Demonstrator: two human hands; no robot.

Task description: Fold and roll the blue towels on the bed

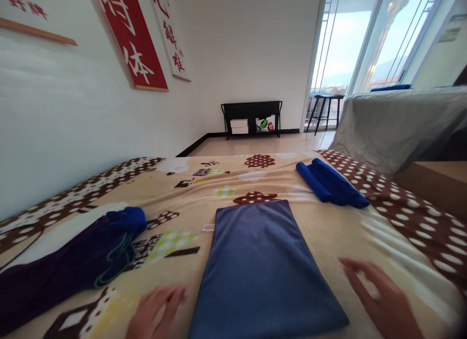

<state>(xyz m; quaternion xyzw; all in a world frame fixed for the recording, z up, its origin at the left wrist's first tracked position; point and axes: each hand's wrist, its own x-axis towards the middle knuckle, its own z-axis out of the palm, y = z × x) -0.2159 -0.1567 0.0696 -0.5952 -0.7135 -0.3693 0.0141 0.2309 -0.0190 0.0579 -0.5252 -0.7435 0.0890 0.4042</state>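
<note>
A blue-grey cloth (259,276) lies flat on the patterned blanket (189,169), its narrower far edge away from me and a small white tag at its left side. To the left of the cloth is my left hand (156,310), slightly blurred, its fingers apart and holding nothing. My right hand (379,295) hovers right of the cloth, thumb and fingers spread with a gap between them. Neither hand touches the cloth.
Dark purple and blue fabric (83,251) lies bunched at the left. A folded bright blue cloth (330,183) rests at the far right of the blanket. Beyond are a black rack (251,108), a stool (326,108) and a grey-covered piece of furniture (397,120).
</note>
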